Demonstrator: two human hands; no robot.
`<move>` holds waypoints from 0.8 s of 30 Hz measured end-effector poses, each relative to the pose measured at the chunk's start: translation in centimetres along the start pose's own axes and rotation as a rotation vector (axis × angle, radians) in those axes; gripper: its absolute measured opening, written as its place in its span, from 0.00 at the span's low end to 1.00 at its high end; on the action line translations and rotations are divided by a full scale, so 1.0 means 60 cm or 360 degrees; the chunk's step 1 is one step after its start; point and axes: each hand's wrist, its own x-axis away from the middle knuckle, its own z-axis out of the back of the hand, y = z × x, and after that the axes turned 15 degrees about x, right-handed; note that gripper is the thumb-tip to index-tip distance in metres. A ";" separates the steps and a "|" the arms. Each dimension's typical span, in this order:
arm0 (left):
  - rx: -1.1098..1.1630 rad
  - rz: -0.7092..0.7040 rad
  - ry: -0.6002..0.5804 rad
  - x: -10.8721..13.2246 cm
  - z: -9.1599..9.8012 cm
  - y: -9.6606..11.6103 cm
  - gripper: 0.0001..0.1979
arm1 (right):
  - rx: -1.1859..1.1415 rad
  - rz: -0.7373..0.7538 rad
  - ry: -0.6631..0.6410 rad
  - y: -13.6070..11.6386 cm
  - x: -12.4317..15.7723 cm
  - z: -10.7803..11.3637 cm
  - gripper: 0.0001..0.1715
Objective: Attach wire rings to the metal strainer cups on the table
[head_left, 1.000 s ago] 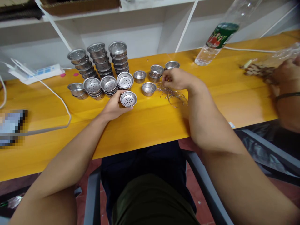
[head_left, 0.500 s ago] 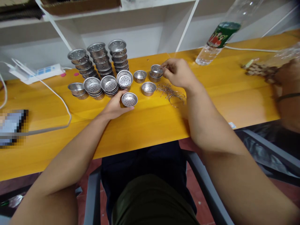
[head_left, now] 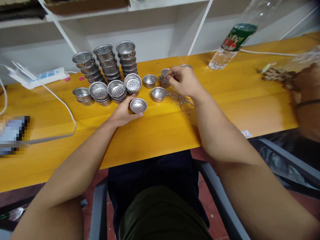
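Note:
My left hand (head_left: 124, 113) rests on the yellow table (head_left: 155, 130), fingers curled round a small perforated metal strainer cup (head_left: 138, 105). My right hand (head_left: 183, 80) is farther back, its fingers pinched at a strainer cup (head_left: 163, 78) that stands on the table. A tangle of thin wire pieces (head_left: 181, 99) lies just below that hand. Two loose cups (head_left: 158, 94) (head_left: 149, 81) stand between my hands. Behind the left hand are short stacks of cups (head_left: 116, 90) and three tall stacks (head_left: 107, 63).
A tilted clear bottle (head_left: 235, 40) with a green label stands at the back right. Another person's arm (head_left: 306, 100) with a dark wristband works at the far right beside small brown pieces (head_left: 275, 75). A white power strip (head_left: 40, 77) and its cable (head_left: 67, 113) lie at left.
My right hand has moved from the wire pile up and left to the cup at the back. My left hand has kept its hold on the cup.

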 end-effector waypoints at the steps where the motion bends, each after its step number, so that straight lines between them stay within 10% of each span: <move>1: 0.0010 -0.0029 0.0010 -0.001 0.000 -0.003 0.47 | 0.0012 -0.0010 -0.0008 -0.006 0.001 0.002 0.17; 14: 0.0229 -0.0218 0.0114 0.004 -0.016 -0.001 0.44 | -0.0924 0.0312 -0.0182 -0.101 0.026 -0.065 0.28; 24: 0.0314 -0.0287 0.0203 0.009 -0.020 0.003 0.49 | -0.0957 0.0448 -0.0118 -0.134 0.044 -0.080 0.28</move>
